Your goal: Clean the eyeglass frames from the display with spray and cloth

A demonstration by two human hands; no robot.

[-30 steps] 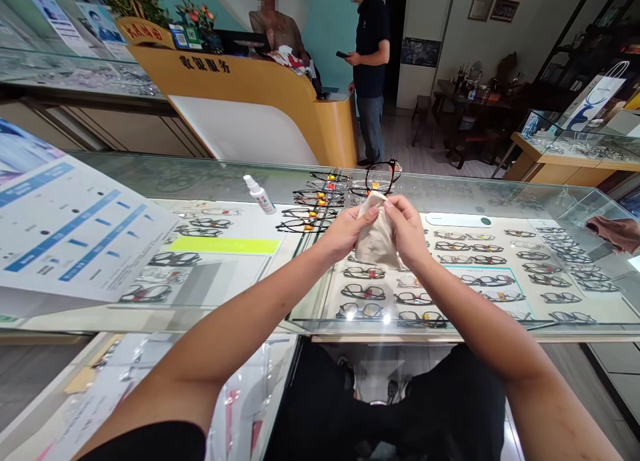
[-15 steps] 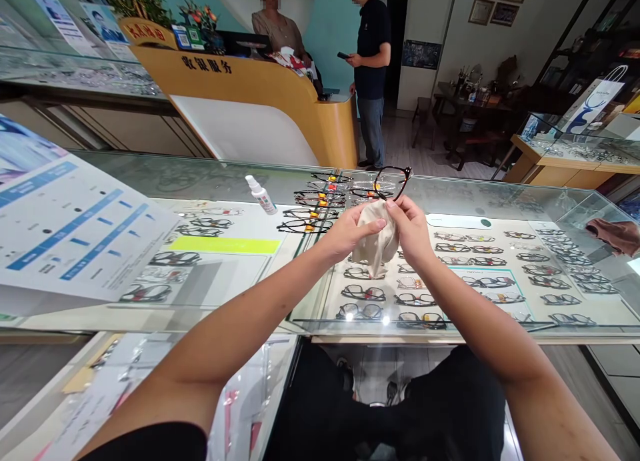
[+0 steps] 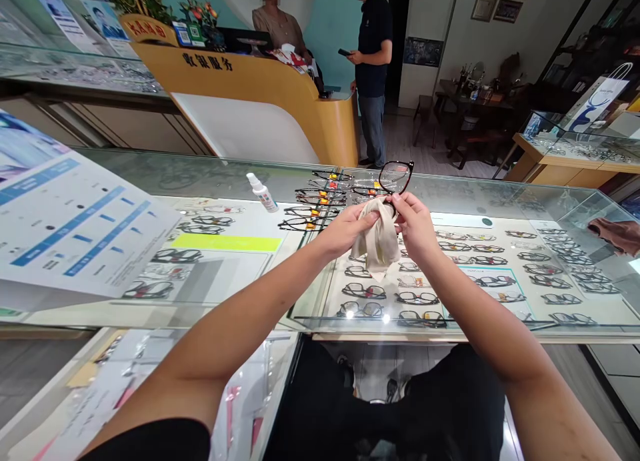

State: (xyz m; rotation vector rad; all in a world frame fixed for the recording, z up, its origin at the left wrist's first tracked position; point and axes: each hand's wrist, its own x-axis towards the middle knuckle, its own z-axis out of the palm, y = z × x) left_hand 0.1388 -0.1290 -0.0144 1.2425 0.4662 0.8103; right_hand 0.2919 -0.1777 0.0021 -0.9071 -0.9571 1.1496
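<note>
Fingers of both hands are closed on something, above the glass counter (image 3: 210,174). At the left end of this counter, a printed sheet (image 3: 85,214) stands tilted. More to the right, a spray bottle (image 3: 263,193) is near the far edge, well apart from the hands. Next come several dark glasses with orange stickers (image 3: 313,213), set one behind another toward the far edge.

The left hand (image 3: 345,231) grips the pale cloth (image 3: 377,244), thumb on top, and the lower part of the cloth hangs loose. For good rubbing, I judge that thumb and fingers should press softly from both faces of the lens, through the cloth, and move in small circles.

The held glasses (image 3: 395,175) are raised over the counter, near its far edge; one lens is bare and upward, the other seems covered by the cloth. The right hand (image 3: 417,224) pinches them close to their middle; whether it also grasps the cloth, I cannot tell. This hold looks wise, because it supports the frame beside the rubbed lens, but the fingertips should avoid the bare lens. At the right end, a brown cloth (image 3: 615,234) is visible.
</note>
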